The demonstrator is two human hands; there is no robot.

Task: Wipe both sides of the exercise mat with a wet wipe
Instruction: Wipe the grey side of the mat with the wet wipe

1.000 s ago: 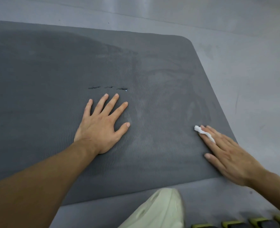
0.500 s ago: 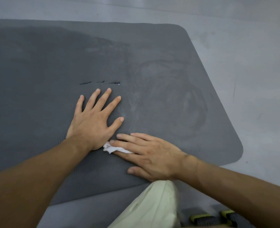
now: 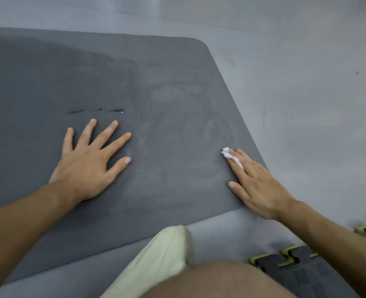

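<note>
A dark grey exercise mat lies flat on the floor and fills the left and middle of the head view. Damp swirl marks show on its right part. My left hand presses flat on the mat with fingers spread. My right hand lies flat near the mat's right edge, its straight fingers pressing a small white wet wipe onto the surface. Most of the wipe is hidden under the fingers.
Three short dark slits mark the mat just beyond my left fingertips. Grey floor surrounds the mat. My knee in pale shorts sits at the near edge. Black and yellow interlocking floor tiles lie at the bottom right.
My right hand has swept the wipe from beside my left hand back out to the mat's right edge. My left hand stays planted.
</note>
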